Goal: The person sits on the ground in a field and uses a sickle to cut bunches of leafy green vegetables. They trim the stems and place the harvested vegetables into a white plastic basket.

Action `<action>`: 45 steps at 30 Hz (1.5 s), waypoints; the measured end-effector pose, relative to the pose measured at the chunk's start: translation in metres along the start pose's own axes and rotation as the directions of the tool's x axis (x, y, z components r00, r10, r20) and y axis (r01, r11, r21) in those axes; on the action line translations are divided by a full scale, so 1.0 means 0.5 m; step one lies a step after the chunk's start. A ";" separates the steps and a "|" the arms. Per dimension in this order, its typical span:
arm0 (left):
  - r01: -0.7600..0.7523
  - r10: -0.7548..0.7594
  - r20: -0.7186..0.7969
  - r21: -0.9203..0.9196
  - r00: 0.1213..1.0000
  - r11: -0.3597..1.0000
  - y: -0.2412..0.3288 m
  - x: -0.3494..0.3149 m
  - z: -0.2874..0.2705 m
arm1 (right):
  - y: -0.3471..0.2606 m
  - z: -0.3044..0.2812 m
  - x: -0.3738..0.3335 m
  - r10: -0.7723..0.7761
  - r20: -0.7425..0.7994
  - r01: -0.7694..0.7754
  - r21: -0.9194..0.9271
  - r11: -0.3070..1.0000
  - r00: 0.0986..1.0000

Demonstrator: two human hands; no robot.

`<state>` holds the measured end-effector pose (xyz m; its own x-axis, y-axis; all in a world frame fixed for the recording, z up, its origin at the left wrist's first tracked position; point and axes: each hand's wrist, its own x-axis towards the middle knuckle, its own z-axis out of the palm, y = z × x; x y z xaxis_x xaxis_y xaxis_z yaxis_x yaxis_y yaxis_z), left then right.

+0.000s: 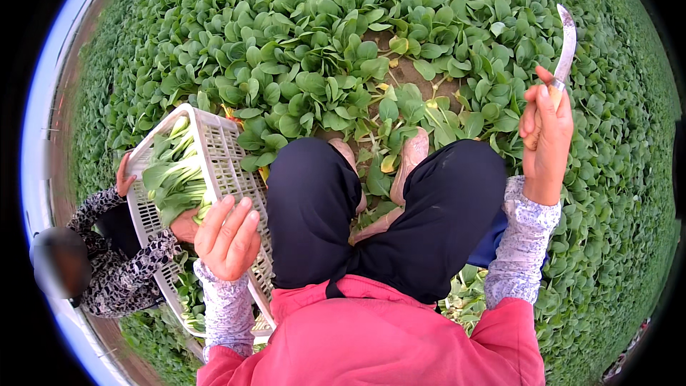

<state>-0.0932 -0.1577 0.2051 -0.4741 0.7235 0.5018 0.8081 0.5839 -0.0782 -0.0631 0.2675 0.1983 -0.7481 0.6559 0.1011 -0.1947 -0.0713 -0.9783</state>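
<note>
Raised at the right, my right hand [549, 139] grips the wooden handle of a curved harvesting knife [567, 50], its blade pointing up. My left hand [227, 239] is held over the near side of a white plastic crate [232, 164], fingers stretched out and nothing visible in them. Whether it touches the crate I cannot tell. Bunches of leafy greens with pale stems [175, 171] lie inside the crate. A co-worker's hand [184, 226] is at these greens, and their other hand [125, 175] rests on the crate's far left rim.
Dense green leafy plants [307, 43] spread ahead and to both sides. Bare soil [418, 78] with yellowed leaves shows in front of my shoes [411, 154]. The co-worker [121, 271] is on the crate's left. Something blue [489, 239] shows under my right thigh.
</note>
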 end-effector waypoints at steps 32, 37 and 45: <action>0.009 0.068 0.511 -0.147 0.857 0.989 -0.222 0.183 0.813 | 0.804 0.184 0.108 0.611 0.375 -0.356 -0.559 0.749 0.697; 0.009 0.073 0.508 -0.158 0.858 0.987 -0.218 0.190 0.821 | 0.827 0.234 0.114 0.536 0.374 -0.264 -0.576 0.773 0.757; 0.230 -0.094 0.289 -0.483 0.953 0.845 -0.171 0.246 0.744 | 0.697 0.144 0.079 0.761 0.273 -0.727 -0.235 0.646 0.588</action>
<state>-0.3504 0.0185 -0.0468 -0.6284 0.7410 0.2367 0.7428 0.4812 0.4655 -0.2058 0.2145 -0.1258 -0.7616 0.1262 -0.6357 0.5667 -0.3462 -0.7477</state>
